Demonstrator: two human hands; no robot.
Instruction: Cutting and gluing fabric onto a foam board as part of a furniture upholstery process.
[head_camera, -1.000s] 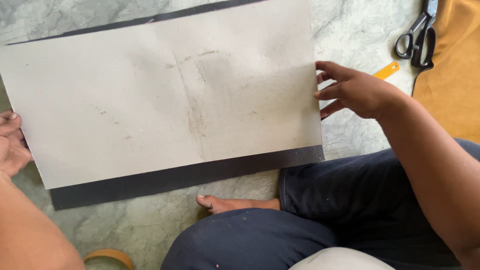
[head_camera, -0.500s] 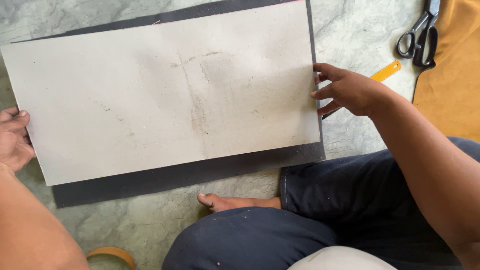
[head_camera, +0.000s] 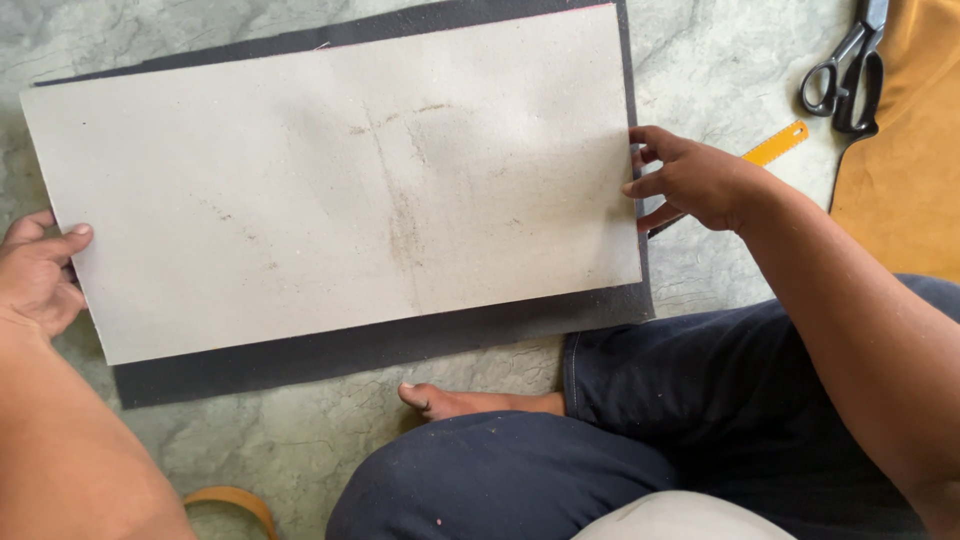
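A large grey-white rectangular board (head_camera: 330, 200) lies on a dark sheet (head_camera: 380, 345) spread over the marble floor. The dark sheet shows as a band along the board's near edge, its right edge and its far edge. My left hand (head_camera: 38, 270) holds the board's left edge, thumb on top. At the right edge, my right hand (head_camera: 695, 180) presses its fingertips against the board's side. The board carries faint smudges and a cross-like crease mark near its middle.
Black scissors (head_camera: 850, 70) lie at the top right beside a tan leather piece (head_camera: 905, 160). An orange ruler (head_camera: 775, 145) pokes out behind my right hand. My crossed legs in dark trousers and a bare foot (head_camera: 455, 400) sit just below the sheet. A tape roll (head_camera: 235, 500) is at the bottom left.
The board has slid away from me over the dark sheet, so more of the dark band shows along the near edge. Both hands stayed on its side edges.
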